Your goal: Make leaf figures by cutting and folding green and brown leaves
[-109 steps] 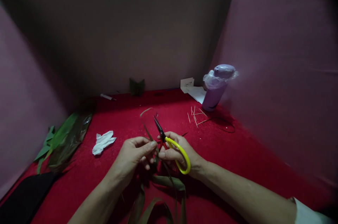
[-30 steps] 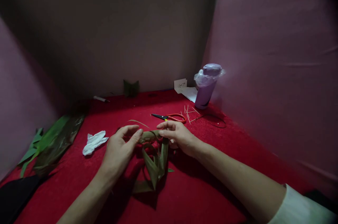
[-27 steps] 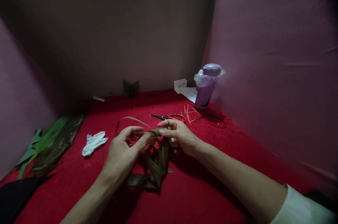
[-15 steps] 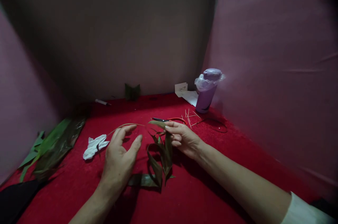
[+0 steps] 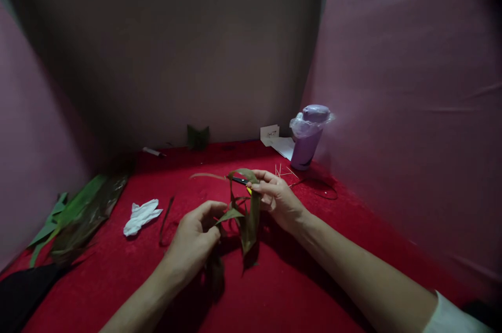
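A bundle of folded long green leaf strips (image 5: 250,223) hangs above the red cloth. My right hand (image 5: 276,194) is closed on the top of the bundle, thumb and fingers pinching it. My left hand (image 5: 198,233) pinches the edge of one leaf at the left of the bundle, and a dark strip dangles beneath its fingers. From the top of the bundle a thin strip (image 5: 207,175) sticks out to the left. Behind the leaves lie scissors (image 5: 239,180), mostly covered by the bundle and my right hand.
A white crumpled tissue (image 5: 141,216) and a dark strip (image 5: 166,220) lie at left, beyond them leaves in plastic (image 5: 88,213). A purple tumbler (image 5: 308,145), toothpicks (image 5: 285,171) and a white card (image 5: 270,133) are at right. A syringe (image 5: 152,152) and folded leaf (image 5: 198,137) lie at the back.
My left hand has moved right and closed on a leaf of the bundle; before, its fingers were spread. The leaf strip that lay on the cloth beneath is now lifted. My right hand keeps its hold.
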Available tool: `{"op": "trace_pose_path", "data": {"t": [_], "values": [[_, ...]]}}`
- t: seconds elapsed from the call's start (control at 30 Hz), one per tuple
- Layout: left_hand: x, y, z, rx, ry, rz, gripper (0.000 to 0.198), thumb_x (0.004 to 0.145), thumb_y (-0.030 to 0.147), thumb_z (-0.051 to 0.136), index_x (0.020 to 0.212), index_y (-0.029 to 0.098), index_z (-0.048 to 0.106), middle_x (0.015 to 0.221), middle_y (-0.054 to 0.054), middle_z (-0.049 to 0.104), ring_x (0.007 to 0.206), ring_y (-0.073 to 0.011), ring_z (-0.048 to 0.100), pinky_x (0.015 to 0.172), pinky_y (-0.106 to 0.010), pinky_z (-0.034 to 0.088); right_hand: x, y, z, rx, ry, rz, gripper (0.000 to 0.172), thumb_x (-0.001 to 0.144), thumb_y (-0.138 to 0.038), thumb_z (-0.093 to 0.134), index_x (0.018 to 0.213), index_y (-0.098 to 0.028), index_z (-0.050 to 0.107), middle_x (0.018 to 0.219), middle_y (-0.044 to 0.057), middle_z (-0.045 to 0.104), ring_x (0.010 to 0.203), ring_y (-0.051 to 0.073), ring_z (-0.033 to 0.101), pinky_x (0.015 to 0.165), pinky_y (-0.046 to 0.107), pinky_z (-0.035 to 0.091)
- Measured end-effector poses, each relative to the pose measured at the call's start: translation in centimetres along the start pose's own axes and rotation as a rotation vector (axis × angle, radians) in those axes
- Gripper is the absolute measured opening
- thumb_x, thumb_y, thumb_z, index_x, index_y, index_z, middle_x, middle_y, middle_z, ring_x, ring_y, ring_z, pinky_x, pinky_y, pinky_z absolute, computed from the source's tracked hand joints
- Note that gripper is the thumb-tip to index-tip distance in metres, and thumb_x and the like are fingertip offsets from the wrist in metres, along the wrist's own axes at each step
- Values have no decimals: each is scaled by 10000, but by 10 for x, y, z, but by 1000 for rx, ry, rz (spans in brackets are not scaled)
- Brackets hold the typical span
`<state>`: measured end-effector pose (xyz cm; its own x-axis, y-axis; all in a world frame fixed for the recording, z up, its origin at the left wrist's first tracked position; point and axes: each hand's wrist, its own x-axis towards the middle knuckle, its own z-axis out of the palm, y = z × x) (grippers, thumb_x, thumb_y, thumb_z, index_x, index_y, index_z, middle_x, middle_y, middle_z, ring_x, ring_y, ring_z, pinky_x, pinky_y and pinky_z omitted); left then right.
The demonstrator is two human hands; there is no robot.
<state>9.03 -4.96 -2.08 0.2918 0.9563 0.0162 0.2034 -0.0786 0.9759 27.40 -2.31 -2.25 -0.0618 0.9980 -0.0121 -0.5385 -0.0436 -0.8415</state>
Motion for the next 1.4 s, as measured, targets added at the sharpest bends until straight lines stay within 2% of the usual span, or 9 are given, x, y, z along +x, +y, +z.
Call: {"op": "trace_pose_path", "data": {"t": [0.3,0.47,0.6,0.67,0.77,0.83,1.0,1.23,1.4], "values": [[0,6,-27,579,171,282,267,752,237,536,1003,263,623,951,-37,699,881,-232,634,777,-385,476,10,6,-10,-54,170,-56,173,660,-251,683,761,-165,571,635,-1,609,410,60,406,332,176,197],[1,12,-43,1034,477,365,336,729,161,496,1037,212,619,1017,-114,668,955,-339,587,806,-491,429,13,6,-15,-5,180,-22,192,656,-248,690,781,-180,561,652,7,614,453,89,463,333,192,210],[-2,20,-42,871,588,434,247,740,180,504,952,205,628,968,-100,655,940,-301,579,835,-454,418,12,4,-14,34,154,-5,196,646,-211,701,785,-181,566,661,3,608,480,95,484,358,198,258],[-6,24,-34,517,482,361,125,749,283,560,832,225,632,821,-52,661,781,-230,613,712,-360,472,10,4,-11,55,131,-12,210,631,-173,713,782,-179,567,675,-2,607,495,87,482,379,196,280],[-12,26,-19,27,-32,44,221,761,398,556,659,208,609,622,-24,638,496,-162,570,461,-284,426,6,3,-6,86,85,-35,224,612,-139,727,766,-170,568,698,-8,603,542,81,491,441,191,341],[-12,24,-11,-107,-254,-89,287,782,417,529,610,193,583,571,-17,619,420,-125,522,415,-253,367,2,1,-2,102,58,-51,241,601,-132,731,779,-172,573,731,-8,608,601,92,517,518,205,396],[-9,16,-1,38,-154,-76,313,796,432,506,595,194,528,415,70,422,359,-71,325,401,-220,236,-8,-8,4,113,6,-55,238,612,-133,709,801,-187,576,786,0,622,663,125,544,624,261,442],[-10,3,3,374,195,86,228,756,430,546,696,216,498,554,45,514,509,-129,456,481,-254,315,-13,-11,8,172,-72,-52,239,634,-88,658,832,-202,588,788,-5,609,661,120,529,657,268,457],[-6,-4,11,291,123,62,86,709,280,562,733,200,542,661,-7,621,602,-168,565,553,-284,412,-15,-15,9,126,-117,-54,280,632,-93,650,882,-208,596,780,1,607,696,140,547,664,286,458]]}}
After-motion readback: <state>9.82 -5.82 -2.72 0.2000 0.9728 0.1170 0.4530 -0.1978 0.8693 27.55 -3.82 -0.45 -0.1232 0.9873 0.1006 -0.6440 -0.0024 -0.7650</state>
